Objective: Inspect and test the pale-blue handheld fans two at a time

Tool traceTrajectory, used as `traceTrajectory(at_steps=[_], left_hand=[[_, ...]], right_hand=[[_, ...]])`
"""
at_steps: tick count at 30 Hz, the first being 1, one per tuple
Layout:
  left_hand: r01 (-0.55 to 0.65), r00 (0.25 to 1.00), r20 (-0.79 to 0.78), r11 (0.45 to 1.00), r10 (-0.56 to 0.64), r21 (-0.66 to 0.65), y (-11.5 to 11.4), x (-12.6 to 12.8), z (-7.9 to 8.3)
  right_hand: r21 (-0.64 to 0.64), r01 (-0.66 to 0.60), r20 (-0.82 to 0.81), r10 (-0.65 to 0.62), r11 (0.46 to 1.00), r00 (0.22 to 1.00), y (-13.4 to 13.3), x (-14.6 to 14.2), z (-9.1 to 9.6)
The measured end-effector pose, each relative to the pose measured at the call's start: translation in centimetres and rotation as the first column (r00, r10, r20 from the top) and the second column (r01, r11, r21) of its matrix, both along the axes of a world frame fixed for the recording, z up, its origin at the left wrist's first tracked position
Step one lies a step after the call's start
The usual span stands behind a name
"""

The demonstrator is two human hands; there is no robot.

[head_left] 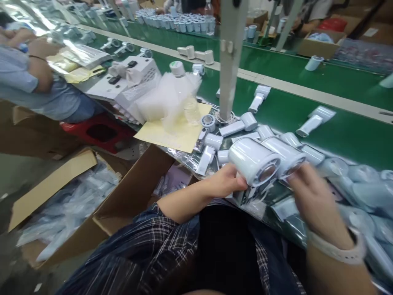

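Note:
My left hand (225, 180) is closed round a glossy pale-blue hair dryer (252, 157), its wide round head tilted up toward me. A second pale-blue hair dryer (281, 150) sits right beside the first, and my right hand (311, 192), blurred by motion, grips it near its round end. My palm and fingers partly hide both handles. More hair dryers lie around my hands: one (209, 152) to the left, another (241, 125) behind, and a heap (365, 188) to the right.
A metal post (230, 61) rises from the bench beyond my hands. A green conveyor belt (278, 106) carries spaced-out hair dryers. Yellow paper (172, 137) bears a clear bottle (190, 106). An open carton (101, 205) stands lower left. A co-worker (39, 78) sits at left.

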State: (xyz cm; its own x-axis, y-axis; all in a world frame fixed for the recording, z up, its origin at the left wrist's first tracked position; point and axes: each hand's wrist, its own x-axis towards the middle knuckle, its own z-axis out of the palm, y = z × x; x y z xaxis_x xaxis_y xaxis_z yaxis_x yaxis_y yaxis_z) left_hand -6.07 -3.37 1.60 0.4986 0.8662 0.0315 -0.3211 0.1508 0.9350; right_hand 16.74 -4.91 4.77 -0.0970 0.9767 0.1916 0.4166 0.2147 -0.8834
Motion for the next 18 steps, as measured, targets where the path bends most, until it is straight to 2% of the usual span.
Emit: traceTrajectory(at_steps=[2, 5, 7, 9, 13, 15, 18], left_hand=[[0.002, 1.000, -0.007, 0.998, -0.001, 0.067, 0.0, 1.8, 0.6], [0.016, 0.997, 0.075, 0.999, -0.018, 0.031, 0.1, 4.9, 1.5], [0.074, 0.989, 0.131, 0.997, -0.070, -0.030, 0.2, 6.6, 2.3], [0.197, 0.967, 0.184, 0.975, -0.175, -0.106, 0.2, 7.6, 3.0], [0.401, 0.905, 0.268, 0.875, -0.331, -0.271, 0.3, 8.1, 3.7], [0.446, 0.884, 0.306, 0.836, -0.354, -0.320, 0.5, 8.0, 3.8], [0.469, 0.872, 0.319, 0.823, -0.372, -0.322, 0.6, 7.8, 4.1]], right_hand=[[-0.136, -0.041, -0.269, 0.003, 0.990, 0.963, -3.0, -0.3, -1.0], [-0.195, 0.149, -0.454, -0.224, 0.969, 0.862, -5.3, 0.6, -2.1], [-0.203, 0.238, -0.544, -0.312, 0.950, 0.779, -6.2, 2.0, -2.2], [-0.229, 0.247, -0.611, -0.337, 0.941, 0.717, -6.9, 3.3, -1.9], [-0.284, 0.212, -0.645, -0.350, 0.935, 0.679, -8.3, 4.5, -1.0], [-0.281, 0.224, -0.667, -0.357, 0.933, 0.654, -8.7, 4.6, -0.9], [-0.277, 0.216, -0.685, -0.350, 0.936, 0.639, -9.1, 4.8, -1.1]])
